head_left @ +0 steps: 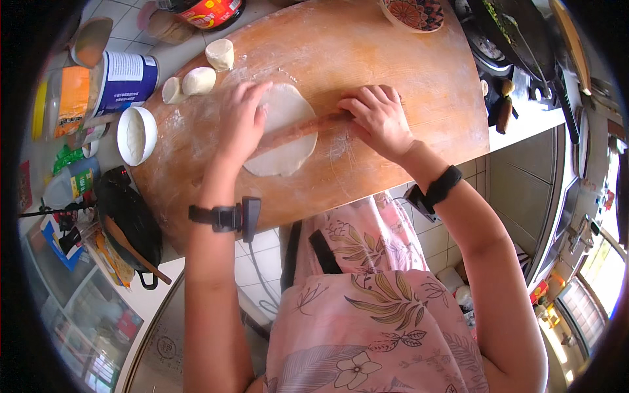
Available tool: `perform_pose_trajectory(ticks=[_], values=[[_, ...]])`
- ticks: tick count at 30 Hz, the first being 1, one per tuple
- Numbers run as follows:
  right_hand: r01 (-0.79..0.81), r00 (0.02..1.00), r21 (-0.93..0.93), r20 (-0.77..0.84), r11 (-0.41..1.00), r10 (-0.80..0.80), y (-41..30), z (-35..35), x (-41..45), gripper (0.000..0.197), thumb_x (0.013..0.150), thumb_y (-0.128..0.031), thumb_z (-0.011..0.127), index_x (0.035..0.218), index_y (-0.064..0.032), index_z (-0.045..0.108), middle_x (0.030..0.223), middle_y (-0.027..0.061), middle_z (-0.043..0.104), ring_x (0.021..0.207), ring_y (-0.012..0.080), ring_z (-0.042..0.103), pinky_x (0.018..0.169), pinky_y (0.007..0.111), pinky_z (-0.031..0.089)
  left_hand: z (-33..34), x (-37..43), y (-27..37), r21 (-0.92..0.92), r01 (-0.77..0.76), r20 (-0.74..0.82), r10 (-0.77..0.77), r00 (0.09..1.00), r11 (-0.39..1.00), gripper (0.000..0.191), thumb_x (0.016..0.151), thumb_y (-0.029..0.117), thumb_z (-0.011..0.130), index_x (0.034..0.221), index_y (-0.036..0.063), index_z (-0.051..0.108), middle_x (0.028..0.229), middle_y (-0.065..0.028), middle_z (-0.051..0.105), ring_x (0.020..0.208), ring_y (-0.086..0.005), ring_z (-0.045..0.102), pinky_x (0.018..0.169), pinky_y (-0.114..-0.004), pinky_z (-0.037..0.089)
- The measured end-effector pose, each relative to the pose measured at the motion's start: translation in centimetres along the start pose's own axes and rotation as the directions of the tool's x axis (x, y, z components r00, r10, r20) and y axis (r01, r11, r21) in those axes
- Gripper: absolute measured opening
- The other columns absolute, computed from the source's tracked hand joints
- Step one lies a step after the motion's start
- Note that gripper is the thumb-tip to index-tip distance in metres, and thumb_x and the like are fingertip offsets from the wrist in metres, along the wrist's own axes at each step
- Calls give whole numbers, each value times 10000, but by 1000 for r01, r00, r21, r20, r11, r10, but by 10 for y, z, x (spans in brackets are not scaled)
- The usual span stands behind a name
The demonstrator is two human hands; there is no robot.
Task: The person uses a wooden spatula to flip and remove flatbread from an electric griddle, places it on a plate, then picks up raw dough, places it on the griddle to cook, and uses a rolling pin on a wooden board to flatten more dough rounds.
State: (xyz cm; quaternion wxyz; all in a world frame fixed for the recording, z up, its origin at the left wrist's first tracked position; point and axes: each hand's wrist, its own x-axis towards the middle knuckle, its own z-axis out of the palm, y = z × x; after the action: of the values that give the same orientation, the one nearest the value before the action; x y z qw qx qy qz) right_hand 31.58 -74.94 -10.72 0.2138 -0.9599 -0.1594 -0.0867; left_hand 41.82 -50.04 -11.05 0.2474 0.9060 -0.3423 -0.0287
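Note:
A thin, pale round of dough (290,105) lies on a floured wooden board (393,64). Across it, on a slant, runs a slim wooden rolling pin (300,130). My right hand (376,118) has its fingers curled over the pin's right end. On the other side, my left hand (243,120) is over the dough's left edge, thumb apart from the fingers. The pin's left end passes out of sight by the heel of that hand, so its contact there is unclear. Several plain dough pieces (199,80) sit at the board's upper left.
A white bowl of flour (137,136) stands by the board's left edge, near a black pan (130,221) with a wooden utensil. A patterned bowl (414,14) is at the far edge. Rightward are a wok (516,44) and a serrated knife (568,110). Bottles and tubs line the left.

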Motion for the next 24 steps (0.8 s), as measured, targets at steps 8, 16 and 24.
perform_pose_trajectory(ticks=[8, 16, 24], values=[[-90, 994, 14, 66, 996, 89, -33, -6, -43, 389, 662, -101, 624, 1046, -133, 569, 1121, 58, 537, 1049, 226, 493, 883, 405, 341, -16, -97, 63, 94, 269, -35, -267, 963, 958, 560, 817, 103, 507, 1337, 3, 326, 1334, -218, 351, 1243, -359, 323, 1040, -458, 229], [-146, 960, -59, 235, 988, 156, -65, 7, -24, 548, 752, -192, 575, 1284, -124, 459, 1341, 67, 433, 1238, 203, 399, 1027, 465, 180, -9, -155, 50, 189, 354, 68, -372, 926, 916, 576, 857, 196, 383, 1360, -49, 248, 1420, -201, 251, 1317, -338, 231, 1082, -478, 114], [-45, 998, -126, 45, 991, 51, -24, 32, 81, 276, 782, -205, 548, 1038, -108, 578, 1118, 48, 543, 1050, 213, 493, 883, 387, 346, -15, -80, -17, 244, 313, -128, -290, 948, 918, 573, 900, 222, 336, 1386, -33, 170, 1430, -215, 218, 1332, -342, 213, 1075, -517, 77]])
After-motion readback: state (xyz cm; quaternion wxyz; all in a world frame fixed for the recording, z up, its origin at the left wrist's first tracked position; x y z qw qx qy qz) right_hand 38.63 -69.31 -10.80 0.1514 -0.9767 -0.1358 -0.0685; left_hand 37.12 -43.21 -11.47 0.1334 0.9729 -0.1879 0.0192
